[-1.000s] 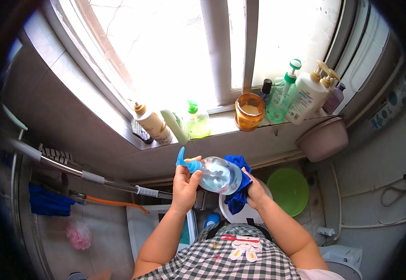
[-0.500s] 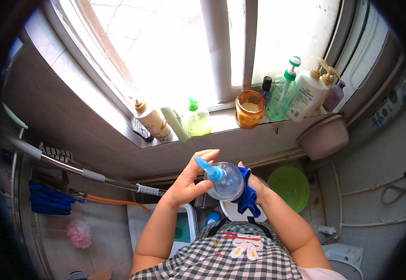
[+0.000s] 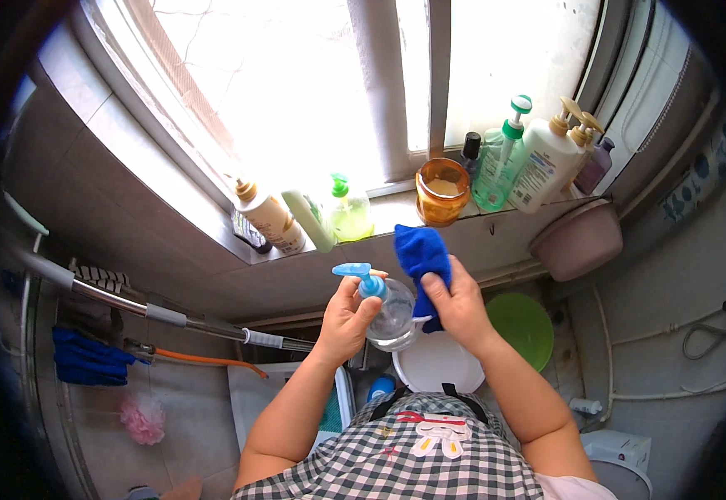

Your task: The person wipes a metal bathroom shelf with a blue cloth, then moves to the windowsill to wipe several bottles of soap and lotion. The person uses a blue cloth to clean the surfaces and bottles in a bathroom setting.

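My left hand (image 3: 350,323) grips a clear pump bottle (image 3: 395,315) with a light blue pump head, its fingers wrapped round the neck below the nozzle. The bottle is tilted, its base toward the lower right. In my right hand (image 3: 460,306) a folded blue cloth (image 3: 421,254) is pinched between thumb and fingers, its top end standing up beside the window sill. Cloth and bottle are close together; whether they touch at the cloth's lower corner I cannot tell. Below them is a white basin (image 3: 438,364).
Along the window sill stand an amber jar (image 3: 443,193), a green pump bottle (image 3: 498,167), white pump bottles (image 3: 544,162) and a yellow-green soap pump (image 3: 350,215). A pink basin (image 3: 577,242) hangs beneath. A green basin (image 3: 523,329) lies right; a metal rail (image 3: 196,321) runs left.
The blue cloth has come off the bottle's side and up toward the sill with my right hand. My left hand has turned the bottle, moving it slightly left and swinging its nozzle leftward.
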Available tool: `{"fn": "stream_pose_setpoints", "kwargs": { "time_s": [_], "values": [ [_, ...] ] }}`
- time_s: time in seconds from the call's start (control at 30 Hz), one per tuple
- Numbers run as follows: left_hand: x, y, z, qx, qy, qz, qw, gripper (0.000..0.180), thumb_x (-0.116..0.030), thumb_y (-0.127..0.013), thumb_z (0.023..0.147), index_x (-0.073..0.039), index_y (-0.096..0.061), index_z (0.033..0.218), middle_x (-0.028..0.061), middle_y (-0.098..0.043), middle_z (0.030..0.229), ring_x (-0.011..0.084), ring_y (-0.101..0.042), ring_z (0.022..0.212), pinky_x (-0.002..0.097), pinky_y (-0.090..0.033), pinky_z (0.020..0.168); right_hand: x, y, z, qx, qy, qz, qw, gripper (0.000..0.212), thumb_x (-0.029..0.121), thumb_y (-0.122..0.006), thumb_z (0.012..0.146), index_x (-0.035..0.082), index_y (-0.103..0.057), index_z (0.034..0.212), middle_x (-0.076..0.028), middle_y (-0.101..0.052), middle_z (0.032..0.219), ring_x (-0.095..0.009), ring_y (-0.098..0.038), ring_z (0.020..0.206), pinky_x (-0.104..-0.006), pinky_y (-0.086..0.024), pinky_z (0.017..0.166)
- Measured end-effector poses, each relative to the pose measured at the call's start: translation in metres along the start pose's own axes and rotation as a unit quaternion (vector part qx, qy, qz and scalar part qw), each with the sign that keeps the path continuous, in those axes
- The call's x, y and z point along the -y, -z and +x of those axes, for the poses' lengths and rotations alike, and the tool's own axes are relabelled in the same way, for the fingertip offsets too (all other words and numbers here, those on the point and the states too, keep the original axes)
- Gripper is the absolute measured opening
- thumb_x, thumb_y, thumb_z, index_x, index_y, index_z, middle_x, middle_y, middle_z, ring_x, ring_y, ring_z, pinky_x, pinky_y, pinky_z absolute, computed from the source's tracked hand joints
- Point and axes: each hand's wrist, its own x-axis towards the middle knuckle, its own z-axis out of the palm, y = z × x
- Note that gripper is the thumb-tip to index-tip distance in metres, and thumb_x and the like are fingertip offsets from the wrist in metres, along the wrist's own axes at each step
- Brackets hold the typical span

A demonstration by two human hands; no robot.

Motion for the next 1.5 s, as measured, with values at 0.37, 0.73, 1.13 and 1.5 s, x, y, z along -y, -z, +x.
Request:
{"fn": "stream_pose_setpoints", "kwargs": {
  "time_s": [0.37, 0.73, 1.13, 1.5],
  "values": [
    [0.008, -0.008, 0.013, -0.179, -0.006, -0.143, 0.973, 0.033, -0.029, -0.055, 0.094, -0.005, -0.048, 0.117, 0.0035, -0.054, 0.107, 0.0095, -0.052, 0.094, 0.0244, -0.044, 0.084, -0.009, -0.034, -0.047, 0.007, 0.357, -0.372, 0.857, 0.021, 0.012, -0.068, 0.068, 0.018, -0.067, 0.088, -0.003, -0.053, 0.124, -0.027, -0.047, 0.117, -0.0375, -0.048, 0.086],
    [0.0, -0.025, -0.004, -0.123, -0.061, -0.068, 0.988, 0.035, -0.02, -0.055, 0.094, -0.001, -0.043, 0.121, 0.007, -0.054, 0.111, 0.0129, -0.053, 0.1, 0.0269, -0.042, 0.089, 0.001, -0.026, -0.021, -0.022, 0.283, -0.271, 0.92, 0.045, 0.021, -0.07, 0.065, 0.006, -0.061, 0.107, -0.014, -0.049, 0.127, -0.034, -0.05, 0.113, -0.0426, -0.047, 0.087],
    [0.005, -0.024, -0.017, -0.117, -0.078, 0.061, 0.988, 0.041, -0.026, -0.062, 0.09, 0.001, -0.048, 0.118, 0.0103, -0.052, 0.117, 0.0166, -0.052, 0.104, 0.0294, -0.04, 0.091, -0.042, -0.017, -0.003, 0.105, -0.247, 0.229, 0.935, 0.044, 0.039, -0.047, 0.093, 0.0, -0.058, 0.112, -0.007, -0.063, 0.104, -0.015, -0.058, 0.093, -0.0278, -0.044, 0.086],
    [0.005, -0.018, -0.007, -0.163, -0.08, 0.087, 0.979, 0.032, -0.014, -0.057, 0.092, -0.002, -0.04, 0.116, 0.012, -0.05, 0.123, 0.0157, -0.051, 0.102, 0.0278, -0.041, 0.09, 0.013, -0.021, -0.022, -0.011, 0.065, -0.027, 0.997, 0.035, 0.026, -0.059, 0.085, -0.003, -0.057, 0.105, -0.018, -0.059, 0.101, -0.033, -0.059, 0.092, -0.0355, -0.045, 0.084]
  ]
}}
